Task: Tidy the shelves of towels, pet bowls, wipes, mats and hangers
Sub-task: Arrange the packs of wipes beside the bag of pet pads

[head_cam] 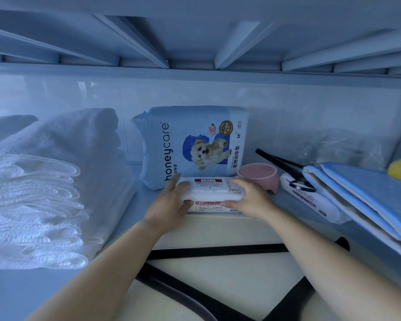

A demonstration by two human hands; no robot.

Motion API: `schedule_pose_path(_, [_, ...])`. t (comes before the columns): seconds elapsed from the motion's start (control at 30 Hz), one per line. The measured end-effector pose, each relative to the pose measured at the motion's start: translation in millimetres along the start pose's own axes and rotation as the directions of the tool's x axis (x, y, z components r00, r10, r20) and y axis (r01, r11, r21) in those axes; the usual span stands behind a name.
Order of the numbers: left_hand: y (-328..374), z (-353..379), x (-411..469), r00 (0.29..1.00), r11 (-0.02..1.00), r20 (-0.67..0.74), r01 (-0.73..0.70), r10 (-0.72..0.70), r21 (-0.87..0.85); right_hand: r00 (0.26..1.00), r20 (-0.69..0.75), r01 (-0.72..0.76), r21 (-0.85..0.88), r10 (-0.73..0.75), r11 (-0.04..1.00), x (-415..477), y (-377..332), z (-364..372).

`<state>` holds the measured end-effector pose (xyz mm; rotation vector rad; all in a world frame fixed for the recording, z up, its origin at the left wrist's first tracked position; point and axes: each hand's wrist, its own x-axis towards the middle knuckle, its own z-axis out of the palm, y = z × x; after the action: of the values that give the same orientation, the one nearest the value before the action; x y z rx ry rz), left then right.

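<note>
**Shelf interior, head view.** Two white soft-plastic wet-wipe packs [210,193] with red-and-white labels are shown stacked one on the other near the front edge of the pale shelf board [33,293], at its middle. The stack is clasped from both sides. The left hand [171,202] is curled over its left end, with the fingers on the upper pack and the thumb against the front of the lower one. The right hand [248,198] is set likewise on the right end.

Directly behind the stack, and touching it, a light-blue plastic bag of pet training pads [195,144] printed with a small dog is stood upright against the white back wall. Just to the right a pink round pet bowl [259,176] is seen.

To the left a pile of folded white towels [33,205] is placed. To the right a third white wipe pack [310,202] is crossed by a black plastic item [283,165] of uncertain kind. Beside it, folded blue-and-white absorbent mats [368,198] are laid overhanging the shelf edge.
</note>
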<state>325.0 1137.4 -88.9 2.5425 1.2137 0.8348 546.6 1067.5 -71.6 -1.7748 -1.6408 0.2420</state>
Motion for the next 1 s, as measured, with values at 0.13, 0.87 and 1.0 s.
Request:
schedule_pose_path(0.13, [0,1,0,0.987,0.99,0.102,-0.132,0.126,0.055,0.999,0.028,0.025,-0.009,-0.025,1.0,-3,2,2])
schedule_pose_path(0.87, [3,-29,-8,0.996,0.95,-0.072,0.035,-0.06,-0.309,0.988,0.025,0.156,-0.208,-0.154,0.966,13,-48,1])
schedule_pose_path(1.0, [5,-45,0,0.988,0.93,-0.088,0.087,-0.127,-0.358,0.982,0.045,0.187,-0.187,-0.181,0.964,28,-66,5])
